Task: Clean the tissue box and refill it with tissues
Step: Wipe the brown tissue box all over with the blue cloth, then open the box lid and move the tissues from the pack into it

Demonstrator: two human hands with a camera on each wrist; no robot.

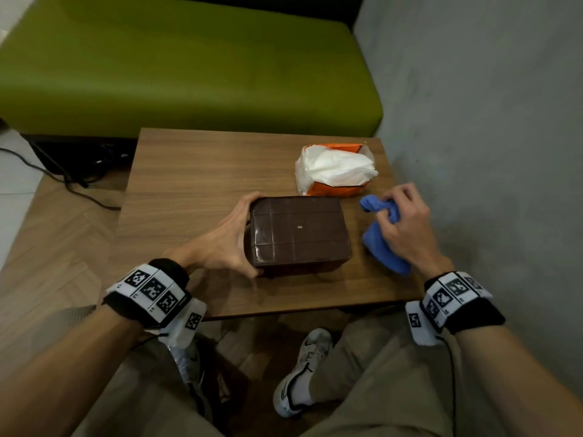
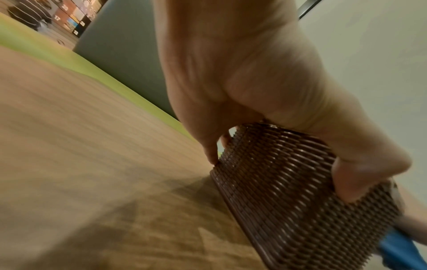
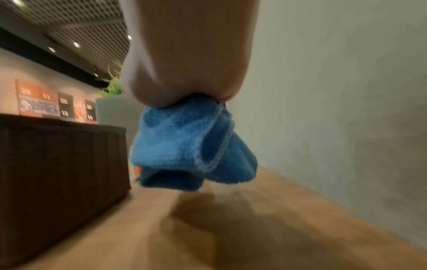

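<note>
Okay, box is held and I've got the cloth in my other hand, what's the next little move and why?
Probably bring the blue cloth in your right hand leftward onto the brown tissue box and start wiping; your left hand grips it, and the cloth sits beside it.

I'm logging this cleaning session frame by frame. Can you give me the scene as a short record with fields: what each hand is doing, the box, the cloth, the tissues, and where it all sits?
left hand: grips the left end of the tissue box
right hand: holds the bunched blue cloth, off the box
tissue box: brown, woven sides, flat gridded face up, on the table
blue cloth: right of the box, not touching its top
tissue pack: orange wrapper torn open, white tissues showing, behind the box
table: wooden, by a green bench
</note>
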